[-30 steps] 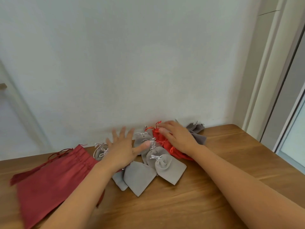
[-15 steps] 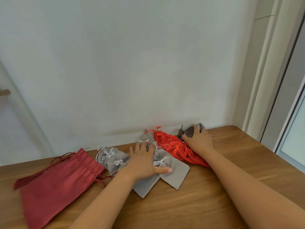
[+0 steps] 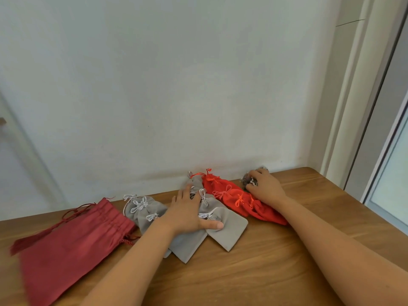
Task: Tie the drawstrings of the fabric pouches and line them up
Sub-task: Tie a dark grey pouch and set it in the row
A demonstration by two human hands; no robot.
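Several small grey pouches (image 3: 229, 228) with tied white drawstrings lie overlapped along the wall. My left hand (image 3: 187, 213) rests flat on them, fingers spread. To their right lie bright red pouches (image 3: 240, 202) with tied red strings. My right hand (image 3: 265, 186) lies on dark grey pouches (image 3: 247, 180) at the right end of the row, its fingers bent over them. More grey pouches (image 3: 143, 206) sit at the left. A large dark red drawstring bag (image 3: 66, 246) with a tassel lies at the far left.
The wooden table (image 3: 265, 272) stands against a white wall (image 3: 176, 85). Its right edge is beside a door frame (image 3: 353, 107). Bare wood stretches in front of the pouches.
My right hand has slid right from the red pouches onto the dark grey ones at the row's end. My left hand has moved right onto the middle grey pouches, uncovering those at the left.
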